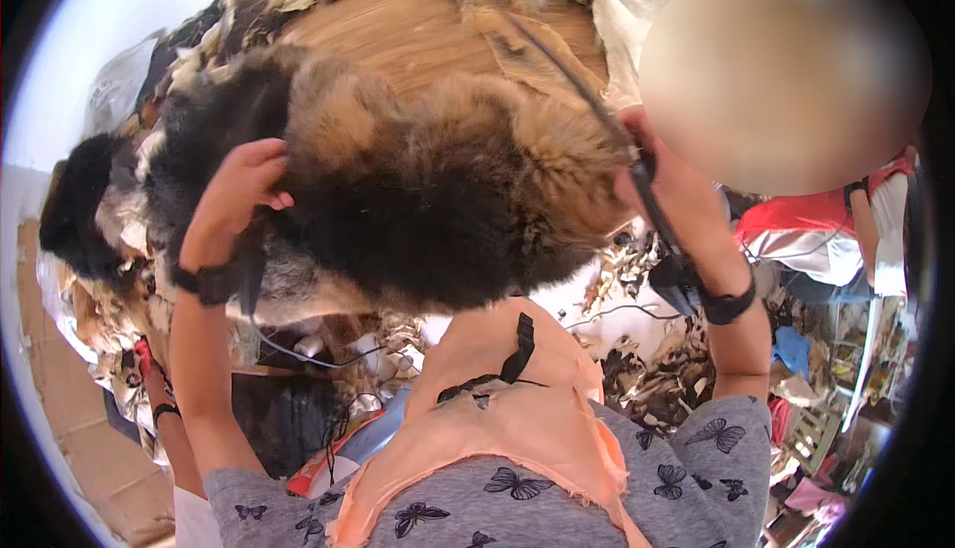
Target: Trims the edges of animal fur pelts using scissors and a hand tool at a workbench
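Lying beneath left hand (242, 188), black-and-tan fur (428, 215)

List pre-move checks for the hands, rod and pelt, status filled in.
1. Right hand closed around the dark rod: ok.
2. Left hand free of tools: ok, none visible in it.
3. Left fingers touching the pelt: cannot tell from this view.
4. Visible left-wrist cable off the pelt: ok, it hangs on the body side.
5. Surroundings free of scraps: not ok, they lie beyond the pelt's left part.
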Available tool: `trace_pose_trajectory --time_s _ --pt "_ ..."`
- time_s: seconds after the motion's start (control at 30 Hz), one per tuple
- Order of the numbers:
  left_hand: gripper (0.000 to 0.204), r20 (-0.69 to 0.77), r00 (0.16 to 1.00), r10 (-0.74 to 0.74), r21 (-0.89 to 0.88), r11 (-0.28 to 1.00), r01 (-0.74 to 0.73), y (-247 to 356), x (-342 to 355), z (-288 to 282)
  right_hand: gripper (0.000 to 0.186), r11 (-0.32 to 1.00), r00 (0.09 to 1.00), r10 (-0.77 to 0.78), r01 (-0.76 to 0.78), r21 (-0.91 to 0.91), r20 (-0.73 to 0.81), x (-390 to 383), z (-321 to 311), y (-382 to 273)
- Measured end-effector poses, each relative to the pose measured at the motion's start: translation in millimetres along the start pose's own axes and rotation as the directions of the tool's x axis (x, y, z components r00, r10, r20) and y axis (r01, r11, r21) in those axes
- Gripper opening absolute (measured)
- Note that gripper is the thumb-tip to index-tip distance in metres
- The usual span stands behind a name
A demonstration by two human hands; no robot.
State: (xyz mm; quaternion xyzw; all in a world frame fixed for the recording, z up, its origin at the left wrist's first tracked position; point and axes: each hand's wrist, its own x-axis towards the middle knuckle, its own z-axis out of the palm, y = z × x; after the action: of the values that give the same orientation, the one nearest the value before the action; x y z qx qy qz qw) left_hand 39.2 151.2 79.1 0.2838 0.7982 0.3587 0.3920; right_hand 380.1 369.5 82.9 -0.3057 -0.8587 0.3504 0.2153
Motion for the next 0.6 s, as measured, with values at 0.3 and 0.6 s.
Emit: trace_pose_trajectory --time_s 0.3,0.6 --pt "0.037 -0.498 0.836 0.231 -0.088 0.946 -0.313 63.2 28.9 -23.1 0.019 0.887 0.842 -0.368 0.191 -0.42 -0.395 105.5 -49.4 -39.6" --pt "0.026 -0.254 0.73 0.635 0.362 0.762 -0.537 -0.2 -12.4 36.5 0.038 0.891 0.918 -0.274 0.131 -0.434 -0.286 68.8 -22.5 44.9"
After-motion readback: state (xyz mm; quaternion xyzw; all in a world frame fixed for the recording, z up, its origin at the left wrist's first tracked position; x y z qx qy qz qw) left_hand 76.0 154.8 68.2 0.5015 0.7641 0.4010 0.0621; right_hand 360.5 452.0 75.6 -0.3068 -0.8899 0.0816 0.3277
